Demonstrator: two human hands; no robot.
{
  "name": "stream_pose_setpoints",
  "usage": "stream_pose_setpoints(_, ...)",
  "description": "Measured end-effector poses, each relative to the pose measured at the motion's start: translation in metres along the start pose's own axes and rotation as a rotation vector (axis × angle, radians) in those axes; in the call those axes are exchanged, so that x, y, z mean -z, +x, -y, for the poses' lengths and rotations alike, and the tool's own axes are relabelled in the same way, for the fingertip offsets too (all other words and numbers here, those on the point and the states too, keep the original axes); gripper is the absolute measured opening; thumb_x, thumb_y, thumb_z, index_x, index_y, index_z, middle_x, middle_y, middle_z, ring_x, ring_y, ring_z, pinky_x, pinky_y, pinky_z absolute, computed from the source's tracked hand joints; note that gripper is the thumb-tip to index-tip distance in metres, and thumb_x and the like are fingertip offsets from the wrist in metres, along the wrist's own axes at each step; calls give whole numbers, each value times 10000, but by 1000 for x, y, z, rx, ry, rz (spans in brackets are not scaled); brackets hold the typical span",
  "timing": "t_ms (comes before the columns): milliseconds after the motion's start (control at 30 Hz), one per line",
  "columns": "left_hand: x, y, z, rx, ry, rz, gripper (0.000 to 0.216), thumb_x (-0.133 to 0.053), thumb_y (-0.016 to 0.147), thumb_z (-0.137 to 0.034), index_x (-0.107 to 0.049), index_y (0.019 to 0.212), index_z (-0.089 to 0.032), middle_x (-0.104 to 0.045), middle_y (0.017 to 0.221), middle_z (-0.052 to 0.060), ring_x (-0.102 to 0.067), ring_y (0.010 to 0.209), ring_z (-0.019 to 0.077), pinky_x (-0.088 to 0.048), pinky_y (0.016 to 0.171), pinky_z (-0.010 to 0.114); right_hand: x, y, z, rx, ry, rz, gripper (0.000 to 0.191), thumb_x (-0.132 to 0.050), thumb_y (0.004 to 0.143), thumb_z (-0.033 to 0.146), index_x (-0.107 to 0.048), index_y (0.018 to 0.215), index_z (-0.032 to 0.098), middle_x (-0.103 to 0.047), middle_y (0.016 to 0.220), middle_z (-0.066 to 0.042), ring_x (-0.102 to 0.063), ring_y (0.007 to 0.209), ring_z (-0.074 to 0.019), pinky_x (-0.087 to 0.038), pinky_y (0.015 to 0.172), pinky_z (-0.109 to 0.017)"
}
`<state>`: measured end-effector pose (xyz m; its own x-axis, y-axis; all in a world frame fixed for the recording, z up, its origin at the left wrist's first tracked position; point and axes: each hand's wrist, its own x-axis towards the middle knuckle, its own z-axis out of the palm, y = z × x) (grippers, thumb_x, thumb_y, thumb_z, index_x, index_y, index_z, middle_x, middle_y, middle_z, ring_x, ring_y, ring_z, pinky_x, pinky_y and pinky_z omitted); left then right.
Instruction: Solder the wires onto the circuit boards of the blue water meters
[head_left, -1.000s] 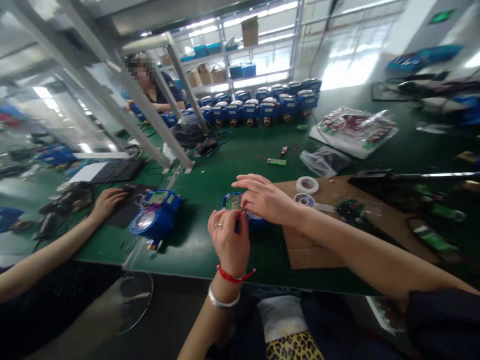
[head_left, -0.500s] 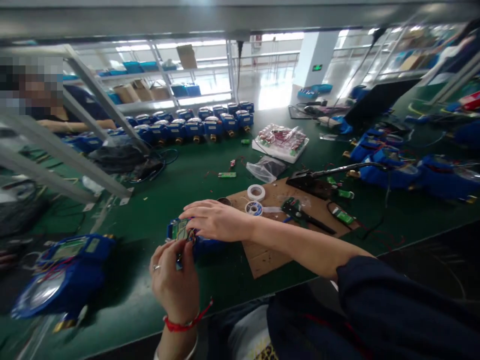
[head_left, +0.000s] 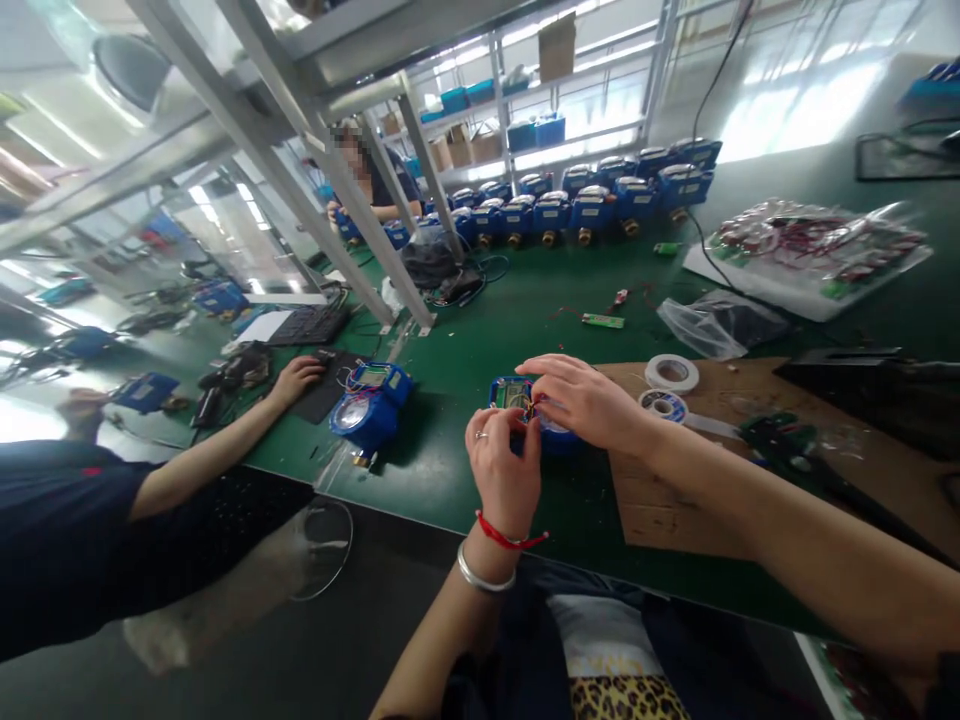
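In front of me on the green bench lies a blue water meter point(head_left: 564, 440) with an open top box showing a circuit board, partly covered by my hands. My left hand point(head_left: 504, 468), with a ring and red string bracelet, pinches thin coloured wires point(head_left: 531, 408) at the box. From the right, my right hand point(head_left: 589, 398) reaches over the meter, fingers bent and fingertips closed at the same wires. The exact grip is partly hidden. Another blue water meter point(head_left: 369, 408) with its wires exposed sits to the left.
A cardboard sheet point(head_left: 652, 515) at right bears white tape point(head_left: 672, 374), a solder spool point(head_left: 663, 406) and a green wire stripper point(head_left: 780, 440). Behind are a small green battery point(head_left: 603, 320), a clear bag point(head_left: 720, 325) and rows of blue meters point(head_left: 551, 212). A co-worker's hand point(head_left: 298, 380) rests at left.
The view has swung to the left, bringing the co-worker's arm and keyboard into sight. Both my hands stay at the wires of the same meter.
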<state>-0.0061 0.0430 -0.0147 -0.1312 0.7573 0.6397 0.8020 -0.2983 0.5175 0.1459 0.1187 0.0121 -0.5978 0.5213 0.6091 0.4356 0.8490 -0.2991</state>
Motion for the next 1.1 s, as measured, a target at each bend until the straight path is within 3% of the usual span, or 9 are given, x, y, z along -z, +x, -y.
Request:
stream_pose_setpoints(167, 1, 2, -2, -19, -29, 15, 134, -559, 933, -233, -631, 836, -176, -674, 856, 56, -582, 969, 209, -433, 964, 420, 2, 2, -1, 60, -21, 23, 202, -490, 959, 249, -677, 915, 189, -631, 1235, -76, -518, 1231, -229, -456, 1064, -459)
stream_pose_setpoints(267, 1, 1, 1, -15, -41, 16, 118, -571, 927, -226, -638, 845, -173, -677, 857, 54, -583, 973, 209, -442, 966, 413, 4, 1, 1, 30, -5, 51, 213, -478, 958, 230, -680, 907, 189, -630, 1241, -76, -519, 1239, -224, -442, 1082, -447)
stream_pose_setpoints(333, 3, -1, 3, -21, -53, 22, 101, -570, 928, -221, -647, 885, -172, -683, 881, 56, -584, 999, 211, -449, 972, 413, 7, -3, 3, -29, 33, 81, 186, -503, 930, 197, -667, 1016, 183, -585, 1321, -88, -498, 1275, -225, -415, 1107, -454)
stream_pose_setpoints(500, 13, -14, 13, -76, -137, 41, 189, -556, 936, -216, -626, 1105, -171, -692, 1055, 86, -590, 1108, 219, -472, 993, 424, 13, -22, -5, -275, 169, 82, 595, -536, 826, 146, -430, 1410, 193, -449, 1472, -105, -413, 1374, -230, -345, 1153, -469)
stream_pose_setpoints(667, 25, -32, 26, -97, -209, 13, 311, -515, 939, -166, -562, 1245, -181, -649, 1204, 110, -575, 1173, 221, -468, 1014, 444, -8, -29, -20, -611, 90, 64, 470, -459, 881, 281, -540, 1318, 129, -576, 1345, -146, -541, 1262, -268, -425, 1087, -464)
stream_pose_setpoints(767, 32, -42, 33, -73, -201, 7, 308, -502, 937, -159, -572, 1237, -182, -648, 1190, 118, -587, 1149, 224, -479, 998, 442, -20, -27, -20, -701, 53, 128, 443, -400, 905, 357, -629, 1201, 120, -656, 1216, -169, -607, 1170, -308, -477, 1018, -481)
stream_pose_setpoints(867, 39, -47, 34, -15, -177, -4, 259, -505, 938, -197, -617, 1172, -181, -667, 1101, 111, -619, 1047, 216, -520, 926, 413, -26, -32, -22, -780, 52, 193, 476, -356, 916, 409, -622, 1221, 160, -669, 1189, -168, -637, 1100, -340, -507, 944, -505)
stream_pose_setpoints(967, 43, -40, 28, 4, -165, -23, 226, -543, 928, -258, -658, 1110, -188, -670, 1032, 98, -629, 971, 205, -537, 871, 381, -32, -42, -35, -851, 58, 245, 508, -334, 915, 459, -567, 1285, 202, -624, 1266, -184, -602, 1151, -348, -476, 971, -478)
stream_pose_setpoints(1100, 41, -12, 12, -126, -99, -2, 232, -585, 909, -364, -691, 1040, -205, -643, 1143, 104, -601, 1093, 207, -489, 1000, 374, -43, -52, -52, -875, 64, 255, 564, -317, 872, 541, -521, 1308, 248, -584, 1306, -208, -557, 1198, -372, -434, 996, -485)
